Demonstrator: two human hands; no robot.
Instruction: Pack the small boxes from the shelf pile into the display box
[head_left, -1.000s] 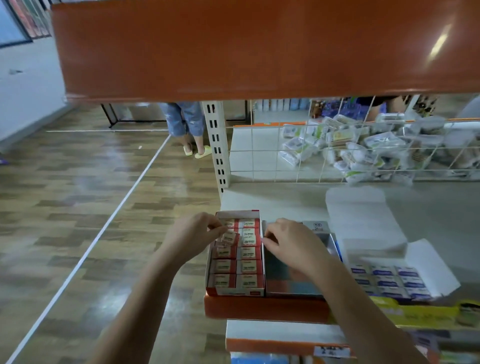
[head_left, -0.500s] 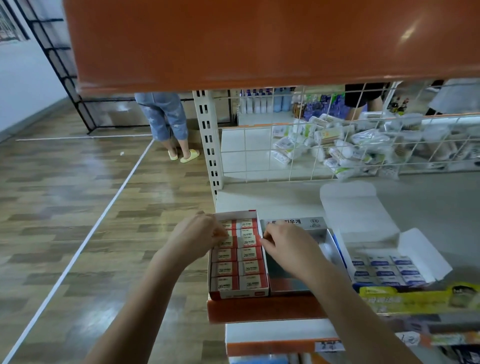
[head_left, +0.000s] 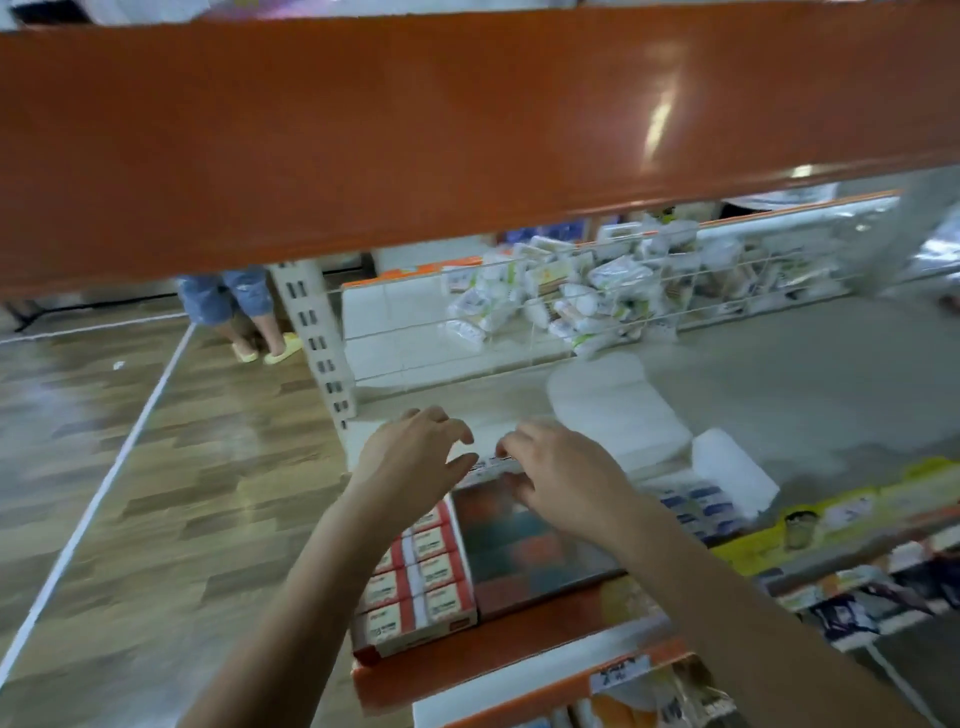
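I see open grey shelf (head_left: 779, 384) behind & right of both hands. Orange upper shelf (head_left: 415, 130) caps headroom. Wire grid (head_left: 467, 332) blocks the back, upright post (head_left: 317, 338) guards left corner. White flaps of blue-box carton (head_left: 732, 473) crowd right side.

A glossy orange shelf edge (head_left: 415, 130) spans the top, catching a light glare. Left lies wood-patterned floor (head_left: 130, 467) with a white line (head_left: 104, 488). A perforated white upright (head_left: 317, 332) meets a wire grid (head_left: 519, 312).
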